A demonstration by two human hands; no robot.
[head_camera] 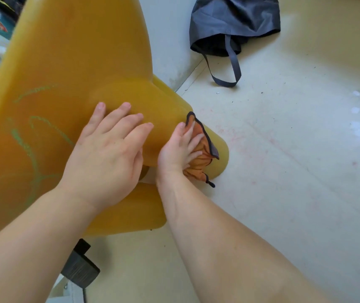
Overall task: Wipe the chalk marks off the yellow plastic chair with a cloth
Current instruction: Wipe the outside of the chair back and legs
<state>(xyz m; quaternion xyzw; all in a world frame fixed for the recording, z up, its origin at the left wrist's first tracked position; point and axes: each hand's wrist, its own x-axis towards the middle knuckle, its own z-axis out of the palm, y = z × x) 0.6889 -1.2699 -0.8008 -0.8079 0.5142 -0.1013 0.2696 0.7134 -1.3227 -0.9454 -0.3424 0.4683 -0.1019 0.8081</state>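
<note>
On chair (76, 51), right hand (179, 154) presses cloth (204, 157), bag (233, 20) nearby (contents hidden)

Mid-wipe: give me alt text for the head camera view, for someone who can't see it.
The right hand presses an orange cloth against a rounded edge of the yellow chair, while the left hand lies flat on the chair. Green chalk marks show on the chair's left part; a dark bag lies on the floor beyond.

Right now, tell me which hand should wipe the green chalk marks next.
Right: the right hand presses the orange cloth; the left hand lies flat, empty, on the yellow chair beside the green chalk marks.
</note>
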